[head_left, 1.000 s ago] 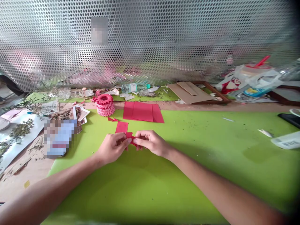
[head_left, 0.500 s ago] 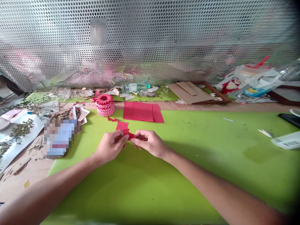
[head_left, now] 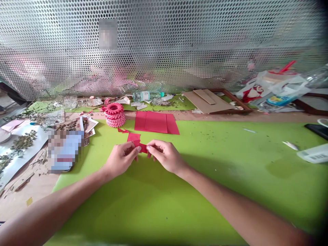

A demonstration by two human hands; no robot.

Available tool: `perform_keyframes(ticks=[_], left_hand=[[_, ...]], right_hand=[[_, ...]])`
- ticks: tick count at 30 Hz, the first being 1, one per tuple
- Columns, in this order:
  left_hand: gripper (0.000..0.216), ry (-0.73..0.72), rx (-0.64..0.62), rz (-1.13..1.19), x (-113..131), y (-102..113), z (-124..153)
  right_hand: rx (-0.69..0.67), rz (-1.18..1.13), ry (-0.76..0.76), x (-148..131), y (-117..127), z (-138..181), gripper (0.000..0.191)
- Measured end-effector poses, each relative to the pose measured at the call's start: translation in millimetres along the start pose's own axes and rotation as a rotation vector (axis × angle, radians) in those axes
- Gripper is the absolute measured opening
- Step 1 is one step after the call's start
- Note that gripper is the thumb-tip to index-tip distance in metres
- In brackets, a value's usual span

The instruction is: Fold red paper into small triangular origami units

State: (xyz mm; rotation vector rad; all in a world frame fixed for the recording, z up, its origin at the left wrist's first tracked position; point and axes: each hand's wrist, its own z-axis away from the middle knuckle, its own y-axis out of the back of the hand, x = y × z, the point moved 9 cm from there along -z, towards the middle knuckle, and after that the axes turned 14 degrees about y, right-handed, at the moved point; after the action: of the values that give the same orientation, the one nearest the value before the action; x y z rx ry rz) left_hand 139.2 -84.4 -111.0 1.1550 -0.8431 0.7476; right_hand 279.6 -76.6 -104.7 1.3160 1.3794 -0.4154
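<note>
Both my hands meet over the green mat (head_left: 179, 191) and pinch one small red paper piece (head_left: 142, 147) between them. My left hand (head_left: 123, 159) grips its left side with closed fingers. My right hand (head_left: 164, 155) pinches its right end with thumb and forefinger. Just behind the hands lies a small red paper rectangle (head_left: 132, 136), partly hidden by the left fingers. Further back a larger red sheet (head_left: 156, 122) with fold creases lies flat. A stack of pink folded paper rings (head_left: 115, 114) stands to its left.
A perforated metal screen (head_left: 164, 48) closes off the back. A plastic bottle (head_left: 147, 95) lies along it, with cardboard pieces (head_left: 207, 100) and plastic bags (head_left: 279, 87) to the right. Paper scraps and dried leaves (head_left: 23, 140) clutter the left. A black phone (head_left: 317, 130) is at the right edge.
Both hands have shifted slightly away from me with the red piece, and the fingers have re-pinched it; the piece sits more between the fingertips now.
</note>
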Motion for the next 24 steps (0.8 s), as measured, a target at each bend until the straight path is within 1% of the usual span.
perform_keyframes(ticks=[6,11,16,21,24], left_hand=[[0.039,-0.007,0.038,-0.037,1.1,0.3,1.5],[0.040,-0.002,0.017,-0.015,-1.0,-1.5,1.3],[0.041,0.023,-0.016,0.076,-5.6,-3.6,-0.2],[0.039,0.041,-0.108,0.189,-5.7,-11.4,0.2],[0.038,0.014,-0.099,0.186,-3.7,-10.8,1.0]], right_hand=[[0.112,0.150,0.068,-8.0,8.3,0.5,0.019],[0.164,0.299,0.152,-19.9,10.9,3.8,0.013],[0.188,0.345,0.217,-30.6,12.1,6.3,0.013],[0.216,0.379,0.296,-42.8,13.4,8.4,0.013],[0.214,0.347,0.284,-41.5,12.8,8.1,0.013]])
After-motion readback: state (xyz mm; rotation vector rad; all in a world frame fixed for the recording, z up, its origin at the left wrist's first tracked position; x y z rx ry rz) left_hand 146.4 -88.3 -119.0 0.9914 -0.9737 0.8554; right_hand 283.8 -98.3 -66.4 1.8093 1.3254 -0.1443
